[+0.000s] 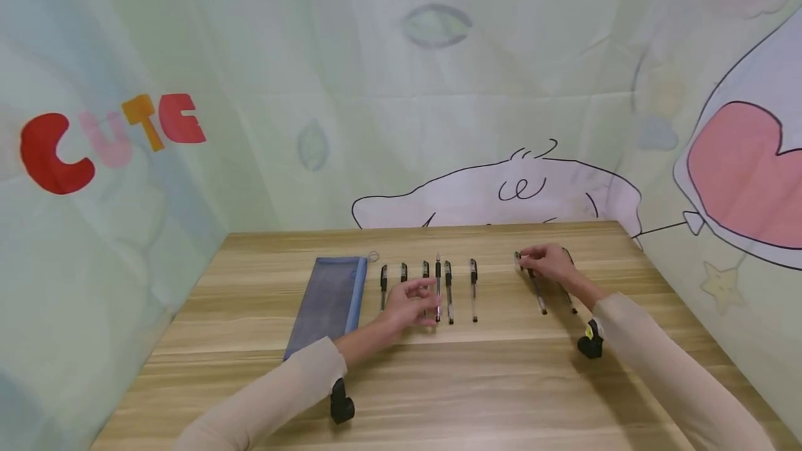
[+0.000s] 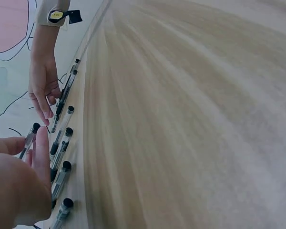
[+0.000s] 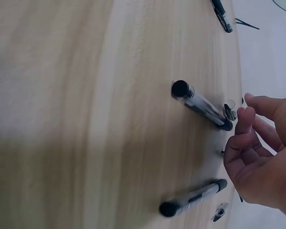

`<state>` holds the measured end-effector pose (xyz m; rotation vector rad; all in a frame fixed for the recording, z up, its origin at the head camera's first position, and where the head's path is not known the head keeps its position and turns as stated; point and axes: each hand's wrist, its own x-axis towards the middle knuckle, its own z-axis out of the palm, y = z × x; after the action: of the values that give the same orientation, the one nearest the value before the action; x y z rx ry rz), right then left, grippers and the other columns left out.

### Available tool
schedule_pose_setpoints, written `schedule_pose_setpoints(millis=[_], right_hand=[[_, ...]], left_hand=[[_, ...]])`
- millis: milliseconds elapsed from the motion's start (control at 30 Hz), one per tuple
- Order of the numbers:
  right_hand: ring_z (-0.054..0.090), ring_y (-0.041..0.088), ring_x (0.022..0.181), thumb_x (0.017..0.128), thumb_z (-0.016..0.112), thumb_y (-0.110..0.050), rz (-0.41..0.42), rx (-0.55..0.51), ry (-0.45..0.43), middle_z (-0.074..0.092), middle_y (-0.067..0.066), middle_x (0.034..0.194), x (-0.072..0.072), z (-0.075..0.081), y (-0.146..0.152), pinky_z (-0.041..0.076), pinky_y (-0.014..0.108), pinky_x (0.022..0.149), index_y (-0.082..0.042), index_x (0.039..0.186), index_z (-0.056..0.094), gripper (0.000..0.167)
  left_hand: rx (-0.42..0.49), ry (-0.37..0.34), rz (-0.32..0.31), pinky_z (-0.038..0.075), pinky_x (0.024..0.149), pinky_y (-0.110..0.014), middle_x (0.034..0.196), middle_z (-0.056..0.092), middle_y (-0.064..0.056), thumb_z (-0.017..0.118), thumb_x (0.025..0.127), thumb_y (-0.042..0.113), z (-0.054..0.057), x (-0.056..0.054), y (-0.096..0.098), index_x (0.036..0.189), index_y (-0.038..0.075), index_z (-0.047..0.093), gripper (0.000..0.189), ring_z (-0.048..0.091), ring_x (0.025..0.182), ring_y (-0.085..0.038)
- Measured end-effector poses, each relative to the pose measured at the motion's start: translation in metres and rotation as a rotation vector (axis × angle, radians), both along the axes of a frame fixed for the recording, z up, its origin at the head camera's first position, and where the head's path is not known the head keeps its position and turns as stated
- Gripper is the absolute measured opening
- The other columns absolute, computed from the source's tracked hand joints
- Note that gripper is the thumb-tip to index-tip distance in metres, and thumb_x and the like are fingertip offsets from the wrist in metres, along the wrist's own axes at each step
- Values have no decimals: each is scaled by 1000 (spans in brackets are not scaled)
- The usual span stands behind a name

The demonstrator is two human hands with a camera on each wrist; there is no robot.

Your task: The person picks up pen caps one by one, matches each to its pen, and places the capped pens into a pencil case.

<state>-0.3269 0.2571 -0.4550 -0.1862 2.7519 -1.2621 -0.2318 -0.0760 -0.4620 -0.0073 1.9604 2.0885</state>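
Observation:
Upright in my left hand [image 1: 410, 303] is an uncapped gel pen [image 1: 438, 266], tip pointing away from me, pinched between thumb and fingers. In the left wrist view the pen's black end [image 2: 35, 128] shows between them. Several capped gel pens lie in a row about this hand, including one capped pen [image 1: 474, 291] to its right. My right hand [image 1: 548, 262] has thumb and forefinger curled together at a small clear-and-black pen cap [image 1: 518, 260]. Two pens, a near one [image 3: 200, 107] and a farther one [image 3: 193, 198], lie by this hand, partly hidden under it in the head view.
Left of the row lies a blue mesh zip pouch [image 1: 328, 298] with a ring on its zipper [image 1: 373, 255]. Another loose cap [image 3: 220, 211] lies beside the farther pen. The wooden table [image 1: 464, 395] ends at a printed curtain [image 1: 282, 89] behind.

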Motion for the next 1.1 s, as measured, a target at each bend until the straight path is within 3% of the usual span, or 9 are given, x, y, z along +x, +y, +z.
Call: schedule_pose_setpoints(millis=[167,433,567,733,967,1100], right_hand=[[69,16,76,98,67,-16,21,87,104,72,29,111,-6,-5,-9,57,22,64,11,122,67,36],[69,34,88,94,70,-11,-35,158,203,73,29,104,-12,-9,-21,56,29,66,11,114,70,30],[69,36,89,94,71,-14,-46,217,203,73,29,106,-14,-7,-23,57,34,67,11,113,71,32],[70,38,93,92,72,-15,-55,243,188,73,29,107,-12,-7,-25,61,39,73,12,114,70,34],[70,35,88,93,73,-14,-44,199,177,73,29,107,-10,-7,-31,58,30,65,12,116,69,35],[69,40,90,97,67,-14,1,167,223,72,31,107,-11,-6,-36,57,33,64,12,120,68,34]], left_hand=[[-5,-1,-11,68,68,-30,101,64,-5,71,92,0,-2,2,-2,137,3,60,47,70,80,-13],[-6,10,-54,67,67,-28,106,68,-11,69,94,1,-4,5,-2,138,1,59,45,72,78,-12],[-4,8,-68,67,66,-28,107,67,-13,70,94,2,-5,5,-1,138,0,58,45,71,77,-12],[3,-8,-83,67,66,-28,100,65,-4,72,93,4,-6,6,1,138,0,58,47,72,77,-12],[14,-3,-94,67,66,-28,99,63,-3,71,94,3,-2,9,4,139,-1,57,47,70,77,-10],[15,2,-95,67,67,-29,101,62,-3,71,94,2,0,10,4,139,-1,57,47,70,77,-10]])
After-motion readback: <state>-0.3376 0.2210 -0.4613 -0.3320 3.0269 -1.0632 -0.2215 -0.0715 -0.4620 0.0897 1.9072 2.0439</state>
